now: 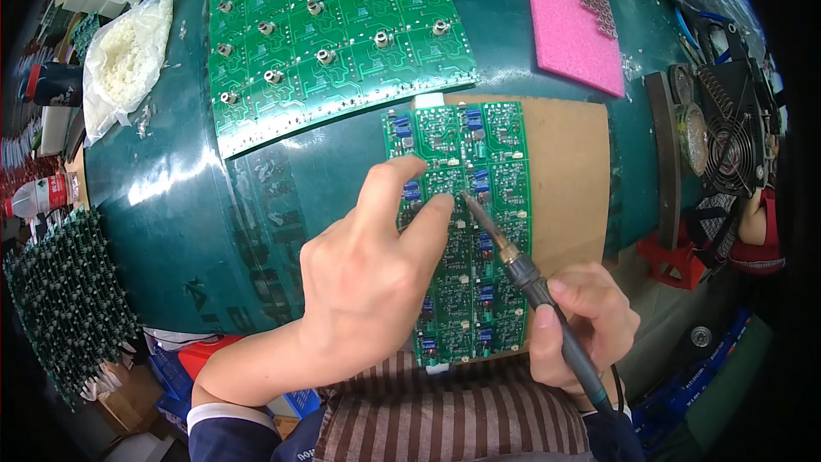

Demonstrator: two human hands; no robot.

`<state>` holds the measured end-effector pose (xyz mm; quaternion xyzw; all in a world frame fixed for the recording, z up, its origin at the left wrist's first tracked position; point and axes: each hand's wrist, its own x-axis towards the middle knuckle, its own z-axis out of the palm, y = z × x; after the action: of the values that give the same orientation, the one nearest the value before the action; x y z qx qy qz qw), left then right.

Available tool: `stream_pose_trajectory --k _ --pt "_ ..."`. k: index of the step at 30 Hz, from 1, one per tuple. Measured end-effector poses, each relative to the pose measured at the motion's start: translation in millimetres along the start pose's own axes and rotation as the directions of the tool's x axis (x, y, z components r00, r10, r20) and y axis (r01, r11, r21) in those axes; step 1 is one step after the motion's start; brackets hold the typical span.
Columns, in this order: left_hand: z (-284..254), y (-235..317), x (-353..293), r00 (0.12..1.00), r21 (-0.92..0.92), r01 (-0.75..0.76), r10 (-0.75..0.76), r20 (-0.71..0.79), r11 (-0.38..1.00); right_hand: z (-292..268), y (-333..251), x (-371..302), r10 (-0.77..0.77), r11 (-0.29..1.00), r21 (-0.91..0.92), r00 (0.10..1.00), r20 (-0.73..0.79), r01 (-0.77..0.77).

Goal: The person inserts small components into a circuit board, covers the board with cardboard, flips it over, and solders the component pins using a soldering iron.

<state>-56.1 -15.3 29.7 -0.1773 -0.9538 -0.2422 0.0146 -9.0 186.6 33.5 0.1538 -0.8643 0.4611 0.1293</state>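
Note:
A long green circuit board (440, 282), crowded with small parts and blue components, lies on a sheet of brown cardboard (569, 180). My left hand (368, 265) reaches over the board's left side. Its index finger and thumb are spread, with their tips at the board and nothing visible between them; the other fingers are partly hidden. In my right hand (586, 325) is a soldering iron (547, 299), held like a pen. The iron slants up and left, its tip at the board's upper middle, just right of my left thumb. Whether the tip touches cannot be made out.
Large green panels with metal connectors (342, 43) lie at the back. A pink foam block (573, 26) bears small metal parts. Left stand a bag of white pieces (128, 60) and stacked circuit boards (73, 308). Right are a black fan (729, 141) and a coiled-wire holder (717, 90).

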Motion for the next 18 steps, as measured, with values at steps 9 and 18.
stream_pose_trajectory --k 9,18 --pt "8 -2 -3 0.993 -0.157 -0.023 0.004 -0.121 0.987 -4 -5 1 -0.001 1.0 -0.001 0.999 0.048 0.001" --pt "6 -2 -3 0.999 -0.127 0.001 -0.007 -0.048 0.992 1 -1 3 -0.013 0.999 0.03 0.999 0.036 0.012"
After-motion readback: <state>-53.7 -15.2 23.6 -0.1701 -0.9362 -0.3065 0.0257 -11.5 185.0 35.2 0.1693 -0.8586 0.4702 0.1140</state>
